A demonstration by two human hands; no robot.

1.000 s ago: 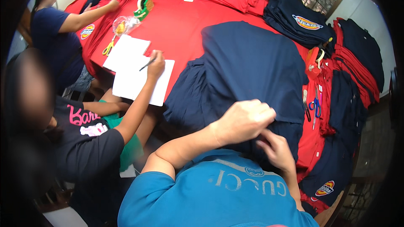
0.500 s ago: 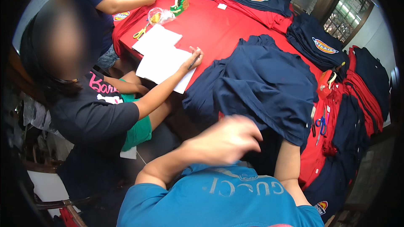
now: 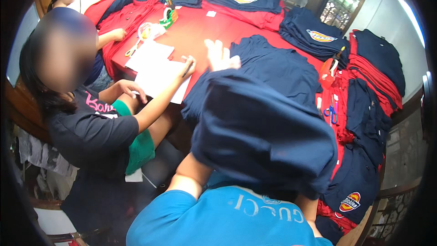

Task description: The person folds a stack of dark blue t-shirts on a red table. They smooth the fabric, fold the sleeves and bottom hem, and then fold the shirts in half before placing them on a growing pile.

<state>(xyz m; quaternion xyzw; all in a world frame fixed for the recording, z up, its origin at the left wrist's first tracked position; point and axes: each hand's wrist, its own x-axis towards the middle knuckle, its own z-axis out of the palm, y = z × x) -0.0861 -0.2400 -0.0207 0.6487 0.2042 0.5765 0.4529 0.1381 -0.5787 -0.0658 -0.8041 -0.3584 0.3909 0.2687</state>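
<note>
- Head view: the person's left hand point(image 3: 217, 55) is rising above the far edge of a soft navy-blue cotton shirt point(image 3: 264, 132), its fingers point(image 3: 210, 45) spread apart and blurred; only the heel of the hand seems to be meeting the cloth.
- The shirt is hanging in the air near the person's chest, draping over both forearms and bulging toward the camera, above the red cloth-covered worktop point(image 3: 218, 29).
- The right hand is lying under the shirt's near right fold, so I cannot tell how its fingers are set.
- Judging by the sag, the shirt is handling as light, limp and a little slippery: it is keeping no shape of its own. It would be best taken at the shoulders or side seams with both hands well apart, not at the middle.
- Just beyond it, a second navy shirt point(image 3: 282, 70) is lying flat on the worktop.
- Folded navy stacks with yellow and red chest badges point(image 3: 314, 36) are sitting at the far right, with red shirts point(image 3: 373, 79) beside them.
- On the left, a co-worker in a black top point(image 3: 91, 130) is writing with a pen point(image 3: 186, 69) on white sheets of paper point(image 3: 157, 79).
</note>
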